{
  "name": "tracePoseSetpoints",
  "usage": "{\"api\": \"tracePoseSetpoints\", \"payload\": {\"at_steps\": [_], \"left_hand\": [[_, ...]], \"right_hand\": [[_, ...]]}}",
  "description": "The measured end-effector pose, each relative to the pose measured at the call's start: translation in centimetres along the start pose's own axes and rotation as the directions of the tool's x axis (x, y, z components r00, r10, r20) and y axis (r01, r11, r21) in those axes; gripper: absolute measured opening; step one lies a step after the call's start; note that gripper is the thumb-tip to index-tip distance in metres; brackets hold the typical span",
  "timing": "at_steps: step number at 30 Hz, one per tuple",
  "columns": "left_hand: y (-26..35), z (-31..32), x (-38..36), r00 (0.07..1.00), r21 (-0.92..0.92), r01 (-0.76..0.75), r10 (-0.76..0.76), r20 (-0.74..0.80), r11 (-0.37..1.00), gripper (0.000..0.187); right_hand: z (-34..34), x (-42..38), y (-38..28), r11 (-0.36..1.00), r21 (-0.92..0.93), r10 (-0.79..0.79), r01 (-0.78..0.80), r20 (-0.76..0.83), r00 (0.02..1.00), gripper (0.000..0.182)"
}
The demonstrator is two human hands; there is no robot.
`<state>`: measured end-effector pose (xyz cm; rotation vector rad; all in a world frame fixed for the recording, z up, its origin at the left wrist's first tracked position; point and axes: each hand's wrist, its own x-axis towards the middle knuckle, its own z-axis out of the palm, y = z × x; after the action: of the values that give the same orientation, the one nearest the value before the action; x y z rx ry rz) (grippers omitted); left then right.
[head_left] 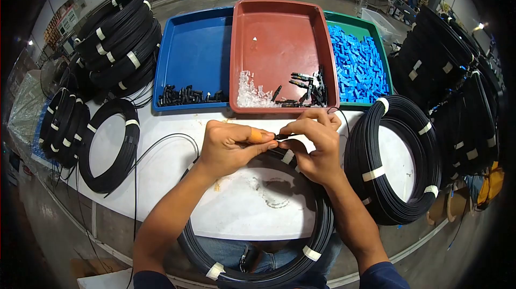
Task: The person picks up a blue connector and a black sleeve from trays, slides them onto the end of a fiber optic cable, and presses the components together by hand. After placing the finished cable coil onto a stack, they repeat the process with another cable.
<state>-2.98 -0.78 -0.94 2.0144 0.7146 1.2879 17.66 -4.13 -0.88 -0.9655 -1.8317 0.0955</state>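
My left hand (228,146), with an orange wrap on one finger, pinches one end of a small black connector (279,137). My right hand (317,146) closes its thumb and fingers on the other end, so the piece is mostly hidden. Both hands are above the white table, in front of the trays. Below them, a coil of black cable (322,224) bound with white tape rests over the table edge and my lap. A thin black cable loops near my right hand.
A blue tray (196,36) holds small black parts. The red tray (285,25) has clear pieces and black connectors; the green tray (384,55) holds many blue pieces (357,68). Taped cable coils lie left (126,154) and right (363,154), with taller stacks behind.
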Motion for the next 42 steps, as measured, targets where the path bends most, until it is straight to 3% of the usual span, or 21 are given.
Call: {"api": "tracePoseSetpoints", "payload": {"at_steps": [3,5,7,9,12,14,16,21,23,31,37,39,42], "left_hand": [[0.3,-0.2,0.0,0.999,0.037,-0.04,0.039,0.03,0.998,0.012],[0.3,-0.1,0.0,0.995,0.058,-0.089,0.087,0.037,0.994,0.012],[0.2,0.0,-0.2,0.982,0.09,-0.185,0.179,0.067,0.979,0.011],[0.3,0.0,-0.2,0.98,0.115,-0.191,0.182,0.084,0.975,0.011],[0.4,0.1,0.0,0.984,0.107,-0.174,0.167,0.065,0.979,0.011],[0.1,0.0,0.1,0.997,0.037,-0.078,0.078,0.011,0.996,0.012],[0.2,-0.1,0.0,0.996,0.045,-0.082,0.081,0.022,0.996,0.012],[0.6,0.3,0.3,0.996,0.056,-0.084,0.083,0.022,0.995,0.016],[0.8,-0.1,0.4,0.998,0.012,-0.006,0.005,0.069,1.0,0.016],[-0.4,-2.5,-0.2,0.999,0.028,-0.001,0.0,0.044,1.0,0.022],[-0.6,-2.8,-0.1,0.999,-0.045,-0.018,0.02,0.042,0.999,0.042],[-0.8,-2.8,-0.1,0.999,-0.104,0.006,-0.002,0.04,0.995,0.046],[-0.4,-2.9,-0.2,0.996,-0.06,0.027,-0.021,0.088,0.998,0.046]], "right_hand": [[0.1,-0.3,0.4,0.982,-0.118,-0.151,0.148,-0.018,0.988,0.025],[0.2,-0.4,0.2,0.986,-0.112,-0.122,0.121,-0.004,0.992,0.025],[0.0,-0.4,0.0,0.999,-0.051,0.015,-0.011,0.091,0.996,0.024],[0.0,-0.4,0.2,0.999,-0.047,0.011,-0.007,0.103,0.995,0.024],[-0.1,-0.2,0.1,1.0,-0.026,-0.008,0.01,0.069,0.998,0.024],[0.0,-0.2,0.2,1.0,-0.003,-0.029,0.029,0.024,0.999,0.025],[0.3,-0.3,0.3,0.994,-0.051,-0.096,0.096,-0.005,0.995,0.025],[0.1,-0.2,0.2,0.998,-0.034,-0.053,0.054,0.011,0.999,0.027],[0.4,-0.4,0.6,0.983,0.174,0.059,-0.067,0.047,0.997,0.025],[0.1,-0.3,0.8,0.975,0.219,-0.002,-0.016,0.082,0.997,0.024],[-0.2,0.1,0.4,0.994,0.06,-0.097,0.089,0.141,0.985,0.041],[-0.1,0.0,0.6,0.985,-0.032,-0.158,0.167,0.196,0.968,0.058],[0.2,-0.3,0.3,0.991,-0.054,-0.106,0.124,0.261,0.96,0.062]]}}
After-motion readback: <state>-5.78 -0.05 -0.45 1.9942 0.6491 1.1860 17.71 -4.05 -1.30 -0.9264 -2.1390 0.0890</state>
